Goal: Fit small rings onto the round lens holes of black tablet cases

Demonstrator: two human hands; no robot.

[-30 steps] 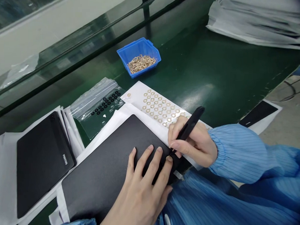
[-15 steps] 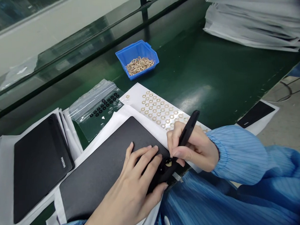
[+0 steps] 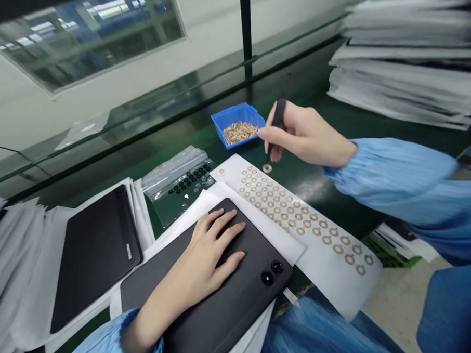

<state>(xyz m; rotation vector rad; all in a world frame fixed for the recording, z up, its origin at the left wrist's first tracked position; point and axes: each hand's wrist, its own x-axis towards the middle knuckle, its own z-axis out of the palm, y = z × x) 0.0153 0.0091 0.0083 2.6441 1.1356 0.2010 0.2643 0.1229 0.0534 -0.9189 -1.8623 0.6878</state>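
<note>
From the head cam, the person's right hand (image 3: 306,133) pinches slim black tweezers (image 3: 279,123) between thumb and fingers, their tips just above a small loose gold-coloured ring (image 3: 267,168) on the dark green bench mat (image 3: 338,208). Can't really tell if the tips have it. The left hand (image 3: 211,250) lies open and flat on a matte black device (image 3: 210,323) with two round black lenses (image 3: 272,272). Nearby sit a white sheet of gold-coloured rings (image 3: 325,266) and a small blue plastic bin (image 3: 217,126). Looks like the ring-handling step, and the next move calls for a steady, clean nip on that ring.
</note>
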